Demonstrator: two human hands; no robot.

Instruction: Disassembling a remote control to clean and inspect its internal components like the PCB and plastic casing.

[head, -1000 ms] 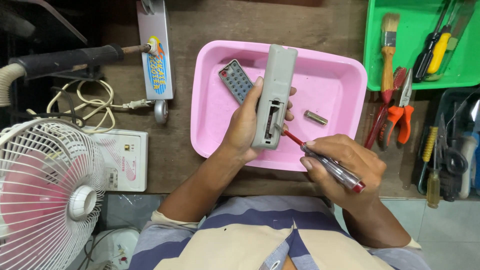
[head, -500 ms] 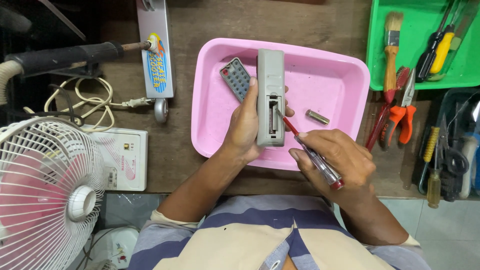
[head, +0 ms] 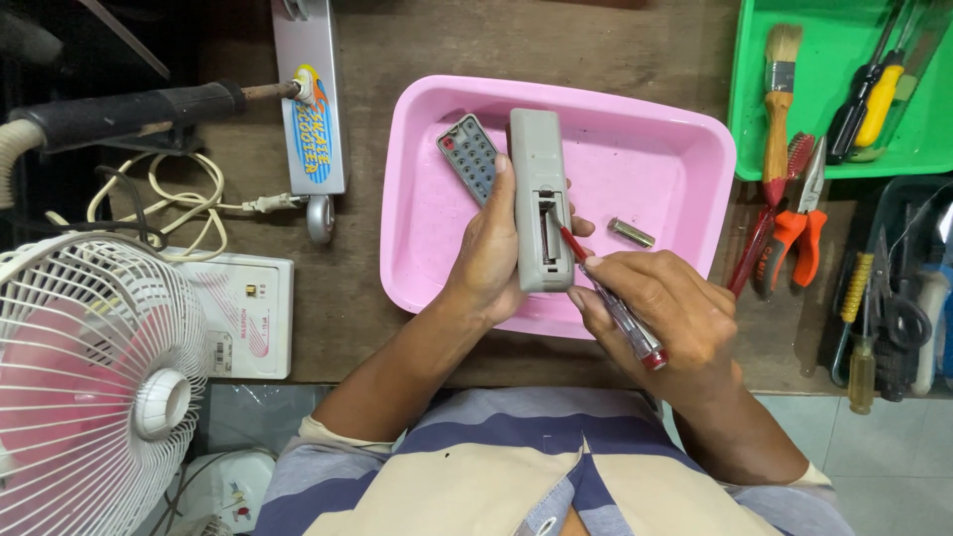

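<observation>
1. The left hand (head: 493, 260) wraps the grey remote (head: 537, 199) by its long sides, holding it face down over the pink tray (head: 685, 159).
2. The right hand (head: 663, 313) pinches a red-tipped screwdriver (head: 608, 298), tip in the open battery bay.
3. The remote looks light, stiff plastic and slightly slick; gripping its edges seems safest, clear of the bay's thin clips.
4. Since a second ago the remote has straightened from a tilt and shifted left; the screwdriver tip sits deeper.

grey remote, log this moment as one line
left hand: holds long grey plastic remote | right hand: red-tipped clear screwdriver, tip in battery bay | under: pink plastic tray
</observation>
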